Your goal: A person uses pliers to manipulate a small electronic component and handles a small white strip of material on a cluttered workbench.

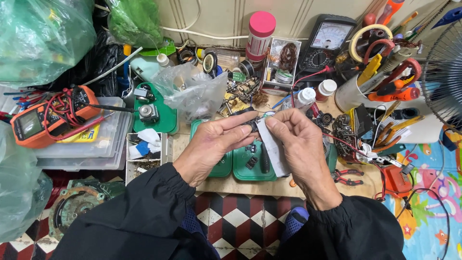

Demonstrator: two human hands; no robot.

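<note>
Both of my hands meet above the cluttered counter (240,185), my left hand (214,144) pinching a small black part (252,125) at its fingertips while my right hand (301,144) grips a white paper strip (273,149) (it hangs over the green tray (240,171)) touching that part.

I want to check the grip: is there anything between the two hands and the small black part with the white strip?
Nothing visible. The left hand pinches the small black part directly, and the right hand holds the white strip beside it, above the green tray.
</note>
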